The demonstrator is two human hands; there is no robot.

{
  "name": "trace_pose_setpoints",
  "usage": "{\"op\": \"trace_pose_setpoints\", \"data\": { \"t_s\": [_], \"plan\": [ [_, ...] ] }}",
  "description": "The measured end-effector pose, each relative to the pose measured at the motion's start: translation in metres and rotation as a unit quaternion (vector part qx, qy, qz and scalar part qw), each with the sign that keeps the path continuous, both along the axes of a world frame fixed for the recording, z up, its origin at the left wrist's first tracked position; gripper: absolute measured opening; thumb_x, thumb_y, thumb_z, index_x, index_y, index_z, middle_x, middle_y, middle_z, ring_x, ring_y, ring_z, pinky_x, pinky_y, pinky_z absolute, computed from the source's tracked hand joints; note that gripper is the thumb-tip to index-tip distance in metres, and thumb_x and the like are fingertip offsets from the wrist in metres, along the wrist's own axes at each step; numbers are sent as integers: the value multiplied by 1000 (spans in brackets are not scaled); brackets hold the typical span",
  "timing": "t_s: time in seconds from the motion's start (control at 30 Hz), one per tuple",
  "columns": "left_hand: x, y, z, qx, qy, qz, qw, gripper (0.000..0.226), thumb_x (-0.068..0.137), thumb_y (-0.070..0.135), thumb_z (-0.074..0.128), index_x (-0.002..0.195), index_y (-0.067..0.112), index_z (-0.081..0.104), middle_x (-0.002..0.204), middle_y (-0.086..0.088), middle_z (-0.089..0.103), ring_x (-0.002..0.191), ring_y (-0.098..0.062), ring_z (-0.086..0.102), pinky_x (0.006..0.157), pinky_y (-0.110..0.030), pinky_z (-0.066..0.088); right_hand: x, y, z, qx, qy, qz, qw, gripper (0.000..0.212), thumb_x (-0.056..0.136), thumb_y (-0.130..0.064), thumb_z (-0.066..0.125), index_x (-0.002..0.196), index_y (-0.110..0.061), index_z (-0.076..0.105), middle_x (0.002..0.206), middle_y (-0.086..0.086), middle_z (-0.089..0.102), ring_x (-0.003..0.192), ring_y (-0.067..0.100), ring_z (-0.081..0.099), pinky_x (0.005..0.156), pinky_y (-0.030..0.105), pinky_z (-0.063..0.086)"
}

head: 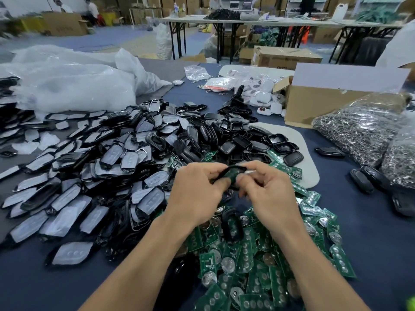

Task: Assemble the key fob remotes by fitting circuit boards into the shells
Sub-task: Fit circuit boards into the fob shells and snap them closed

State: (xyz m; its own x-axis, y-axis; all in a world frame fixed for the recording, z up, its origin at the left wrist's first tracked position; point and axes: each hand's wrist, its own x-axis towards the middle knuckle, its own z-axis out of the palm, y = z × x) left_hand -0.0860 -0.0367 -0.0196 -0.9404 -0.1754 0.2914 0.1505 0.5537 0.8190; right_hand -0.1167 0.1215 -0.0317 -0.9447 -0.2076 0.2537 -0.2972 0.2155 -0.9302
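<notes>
**One board going into one shell, both hands up off the heap**

Taking the hands as the centre of the dial: the person holds a black shell (233, 169) lifted clear of the table (45, 277), between the two hands, most likely so both thumbs can get at it and the eye can check the fit; a green board (231, 177) shows inside it, though blur hides whether it is seated flat.

The left hand (197, 191) grips the shell's left end, its fingers (215, 170) curled tightly over the top edge and the thumb tucked beneath; the right hand (267, 189) pinches the right end, fingers bent close, the thumb (246, 179) seemingly bearing on the board; neither hand has any slack in it.

The stock lies within reach, which seems to be the point of the layout: the heap of green boards (258, 254) at 6 o'clock, directly under the wrists, with a loose shell (232, 225) lying on it; the heap of black shells (235, 135) at 12 o'clock; film-faced covers (101, 171) spread out at 9 o'clock; a bag of metal rings (363, 129) and a cardboard box (314, 104) at 2 o'clock; plastic sacks (78, 86) at 10 o'clock.

By my judgement the step in hand is the pressing-home.
</notes>
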Motion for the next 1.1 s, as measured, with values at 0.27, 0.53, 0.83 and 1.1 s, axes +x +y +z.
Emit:
{"op": "trace_pose_setpoints", "data": {
  "t_s": [0.27, 0.53, 0.83, 1.1],
  "plan": [
    [-10, -57, 16, 320, 82, 240, 913, 30, 89, 9, 81, 72, 33, 80, 57, 4, 70, 35, -11, 51, 39, -24, 43, 6, -38, 7, 145, 31, -6, 989, 33, 98, -6, 63, 99, -35, 79, 90, -20, 75, 77, 3, 69, 70, 12, 56],
    [-8, -97, 21, 484, 160, 343, 789, 8, 87, 2, 70, 81, 8, 72, 69, -13, 73, 40, -16, 51, 41, -23, 37, -23, -131, 30, 314, 117, 143, 931, 36, 96, -3, 54, 102, -25, 82, 93, 0, 73, 74, 1, 63, 69, 19, 52],
    [-1, -102, 24, 491, 159, 365, 775, 14, 86, 2, 71, 75, 11, 69, 70, -15, 64, 41, -15, 45, 42, -21, 34, -26, -165, 39, 494, 158, 225, 825, 36, 84, 0, 58, 100, -24, 79, 91, 5, 74, 87, 29, 68, 76, 35, 56],
    [-1, -110, 23, 499, 175, 400, 749, 7, 84, 0, 71, 80, 6, 74, 76, -18, 71, 43, -16, 45, 43, -22, 38, -39, -183, 46, 326, 35, 85, 941, 20, 95, -17, 59, 86, -14, 76, 82, 12, 74, 77, 34, 70, 75, 42, 62]
  ]
}}
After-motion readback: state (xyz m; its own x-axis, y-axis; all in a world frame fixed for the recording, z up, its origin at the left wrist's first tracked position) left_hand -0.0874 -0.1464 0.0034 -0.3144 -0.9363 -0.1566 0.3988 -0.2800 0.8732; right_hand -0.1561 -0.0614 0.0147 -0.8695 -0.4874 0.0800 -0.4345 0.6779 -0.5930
